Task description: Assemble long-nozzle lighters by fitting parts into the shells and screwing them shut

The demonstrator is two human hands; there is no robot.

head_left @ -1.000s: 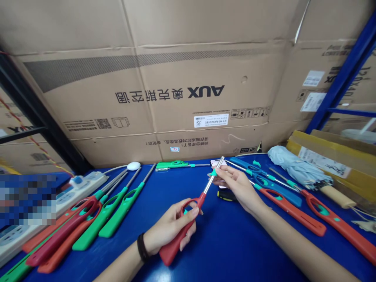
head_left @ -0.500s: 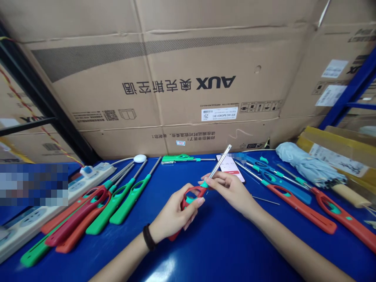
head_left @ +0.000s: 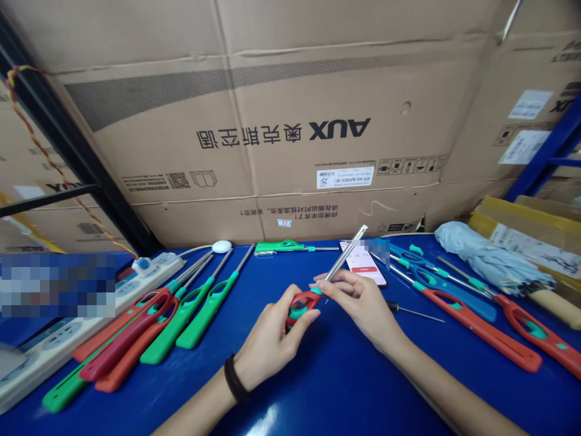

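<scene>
The person's left hand point(head_left: 272, 339) is wrapped around the handle of a red gas lighter point(head_left: 313, 299), most of it hidden in the palm. The right hand point(head_left: 358, 300) pinches the small teal collar point(head_left: 316, 290) at the base of the metal barrel point(head_left: 341, 260). The lighter is tilted above the blue table point(head_left: 336, 375), between the 2 hands. That narrow pinch looks like the weak point: pressing off-axis could skew the collar or let the fingertips slip. A slip could send the barrel against the smartphone point(head_left: 370, 274) behind it. Shifting the right wrist could roll the slim screwdriver point(head_left: 420, 313) lying near it. Squeezing harder with the left could press the trigger; whether a finger touches it cannot be told.
</scene>
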